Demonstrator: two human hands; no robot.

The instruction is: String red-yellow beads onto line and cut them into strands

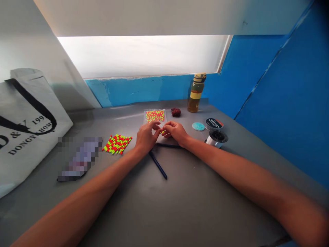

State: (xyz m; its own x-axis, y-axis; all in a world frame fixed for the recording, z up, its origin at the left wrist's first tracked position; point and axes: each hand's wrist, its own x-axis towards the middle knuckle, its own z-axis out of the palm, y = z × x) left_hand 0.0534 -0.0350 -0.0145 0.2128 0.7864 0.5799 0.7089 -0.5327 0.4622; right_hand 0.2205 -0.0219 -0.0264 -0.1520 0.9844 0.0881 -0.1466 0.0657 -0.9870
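My left hand point(147, 137) and my right hand point(177, 132) meet above the table, fingertips pinched close together. Between them shows a small yellow-green bead point(162, 132) with a touch of red, partly hidden by the fingers. Just beyond lies a clear plastic bag point(155, 116) of red and yellow-green beads. To the left of my left hand, a woven-looking patch of red and yellow-green beads point(117, 144) rests flat. Below my hands are two slim dark blue sticks point(158, 165); whether they join is hidden.
A spool of clear line point(216, 138), a black round label disc point(214, 123) and a light blue disc point(198, 126) sit right. Behind are a dark red bundle point(176, 112) and a drink bottle point(195, 93). At left are a blurred-out phone-like object point(81, 159) and a white tote bag point(28, 127).
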